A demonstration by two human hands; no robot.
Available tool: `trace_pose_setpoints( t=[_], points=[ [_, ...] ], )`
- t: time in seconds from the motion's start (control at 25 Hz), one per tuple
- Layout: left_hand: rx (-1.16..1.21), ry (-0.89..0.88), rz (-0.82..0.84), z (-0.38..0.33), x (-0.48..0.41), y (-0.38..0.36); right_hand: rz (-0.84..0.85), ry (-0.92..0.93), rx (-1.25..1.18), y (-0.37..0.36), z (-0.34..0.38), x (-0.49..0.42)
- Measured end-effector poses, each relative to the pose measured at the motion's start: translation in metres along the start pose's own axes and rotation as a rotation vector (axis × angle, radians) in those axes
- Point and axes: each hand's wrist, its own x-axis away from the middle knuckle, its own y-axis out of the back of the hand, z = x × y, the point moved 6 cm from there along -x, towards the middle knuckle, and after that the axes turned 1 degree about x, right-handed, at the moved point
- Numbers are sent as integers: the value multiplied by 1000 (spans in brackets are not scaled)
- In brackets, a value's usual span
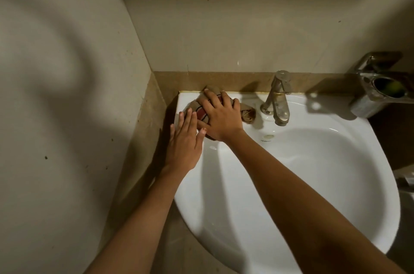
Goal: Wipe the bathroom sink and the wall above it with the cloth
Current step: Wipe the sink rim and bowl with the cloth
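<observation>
- We see the right hand (220, 116) spread flat, fingers splayed, pressing down on a crumpled brown cloth with a red and white patch (202, 113), so most of the cloth is hidden beneath the palm.
- The cloth lies on the back-left corner of the white ceramic sink (302, 184), its far end touching the brown tiled strip (224, 81) at the sink's back edge.
- Our left hand (184, 141) rests open and flat on the sink's left rim, grasping nothing, fingertips just beside the cloth.
- A dull metal tap (279, 98) stands at the back edge, right of the cloth.
- Small dark lettering (266, 140) below the tap is too small for us to read.
- The cream wall (246, 27) above shows dark specks.
- At the right edge, a metal holder (380, 92) is cut off; a green object inside it is unclear.
</observation>
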Motion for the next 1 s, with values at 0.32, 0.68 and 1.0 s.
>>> trace_pose_setpoints(
  t=[0.32, 0.68, 1.0],
  points=[
    [353, 27, -72, 5, 3, 7, -45, -295, -154, 0, -51, 27],
    [509, 44, -202, 10, 11, 16, -31, -95, -175, -8, 55, 42],
    [346, -73, -120, -2, 15, 10, -249, -208, 144, -16, -37, 82]
  ],
)
